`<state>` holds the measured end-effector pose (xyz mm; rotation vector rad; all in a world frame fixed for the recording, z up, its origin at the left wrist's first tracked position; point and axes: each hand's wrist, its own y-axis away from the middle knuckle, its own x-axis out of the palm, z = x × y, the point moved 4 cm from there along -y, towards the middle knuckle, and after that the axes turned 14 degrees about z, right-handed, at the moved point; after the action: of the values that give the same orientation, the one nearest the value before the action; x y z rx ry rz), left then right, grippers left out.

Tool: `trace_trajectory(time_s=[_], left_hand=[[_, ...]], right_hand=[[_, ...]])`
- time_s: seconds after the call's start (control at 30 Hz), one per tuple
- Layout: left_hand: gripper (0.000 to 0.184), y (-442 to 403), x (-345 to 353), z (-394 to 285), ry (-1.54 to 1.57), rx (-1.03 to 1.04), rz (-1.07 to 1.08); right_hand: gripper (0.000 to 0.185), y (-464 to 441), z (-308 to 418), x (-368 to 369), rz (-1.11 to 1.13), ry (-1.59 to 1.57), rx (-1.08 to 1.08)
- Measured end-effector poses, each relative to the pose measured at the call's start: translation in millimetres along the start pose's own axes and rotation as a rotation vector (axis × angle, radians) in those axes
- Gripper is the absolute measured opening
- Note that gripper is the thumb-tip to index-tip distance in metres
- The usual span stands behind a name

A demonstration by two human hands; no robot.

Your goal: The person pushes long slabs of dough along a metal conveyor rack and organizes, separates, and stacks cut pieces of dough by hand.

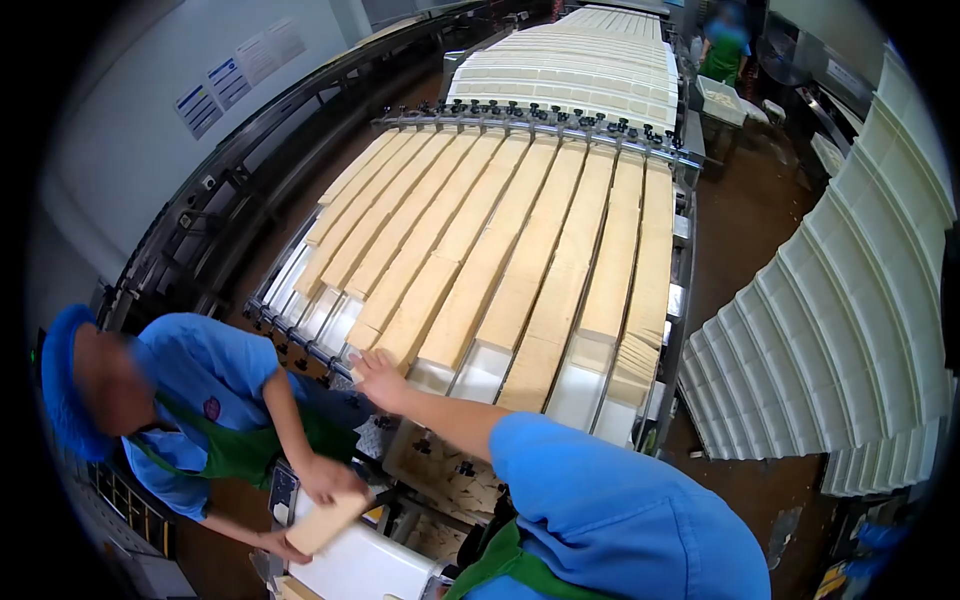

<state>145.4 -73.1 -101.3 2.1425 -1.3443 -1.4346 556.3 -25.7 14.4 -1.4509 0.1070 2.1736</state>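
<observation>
My right hand (380, 382) reaches across from a blue sleeve (610, 490). Its fingers are spread against the near end of a long pale-yellow strip (420, 320), at the front left of the conveyor. Several similar strips (560, 250) lie side by side in lanes with thin dividers, their near ends uneven. Bare white belt (481, 372) shows in front of some of them. One strip at the right has slices cut across its near end (637, 362). My left hand is out of view.
At the left a co-worker holds a short pale block (325, 522) over a white surface (360, 568). A bin of scraps (455, 475) stands below the conveyor end. Stacked white ribbed trays (830, 300) rise at the right. Another person (725, 50) stands far back.
</observation>
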Motion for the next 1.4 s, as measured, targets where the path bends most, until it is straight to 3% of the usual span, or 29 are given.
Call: trace_trajectory(time_s=[0.47,0.53,0.57,0.6,0.67,0.73,0.8,0.87,0.93,1.07,1.13,1.17,1.3,1.33,1.4], left_hand=[[0.028,18,7,66,0.051,-0.038,-0.104],[0.028,34,14,91,0.074,-0.023,-0.133],[0.028,47,22,85,0.075,-0.036,-0.127],[0.029,45,19,98,0.072,-0.002,-0.141],[0.030,63,13,63,0.107,-0.029,-0.133],[0.029,61,20,60,0.169,0.000,-0.156],[0.026,60,23,59,0.233,0.018,-0.117],[0.026,75,13,47,0.329,0.041,-0.140],[0.022,80,19,69,0.540,0.049,-0.256],[0.015,98,2,131,0.825,-0.102,-0.640],[0.021,119,-23,161,0.856,-0.194,-0.910],[0.032,125,-28,188,0.743,-0.296,-0.984],[0.063,134,-58,238,0.585,-0.565,-1.131],[0.063,129,-61,249,0.591,-0.563,-1.133],[0.073,111,-73,265,0.501,-0.336,-1.189]], right_hand=[[0.027,-16,-17,27,0.012,0.236,0.069],[0.030,-20,-29,35,0.164,0.202,0.018],[0.029,9,12,56,0.161,0.264,-0.113],[0.031,-16,-26,35,0.123,0.244,-0.017],[0.033,-9,-29,28,0.153,0.314,-0.033],[0.033,-11,-42,32,0.026,0.296,-0.029],[0.032,-5,-29,11,0.170,0.370,0.057],[0.027,-17,-66,41,-0.005,0.315,0.055],[0.036,-12,-45,21,0.181,0.355,0.072],[0.047,-19,-93,47,0.202,0.314,-0.166],[0.055,-20,-83,38,0.234,0.074,-0.120],[0.054,-21,-75,40,0.198,0.099,-0.169],[0.051,2,32,71,0.217,0.108,-0.376],[0.051,8,60,92,0.249,0.045,-0.441],[0.051,21,131,130,0.405,-0.004,-0.415]])
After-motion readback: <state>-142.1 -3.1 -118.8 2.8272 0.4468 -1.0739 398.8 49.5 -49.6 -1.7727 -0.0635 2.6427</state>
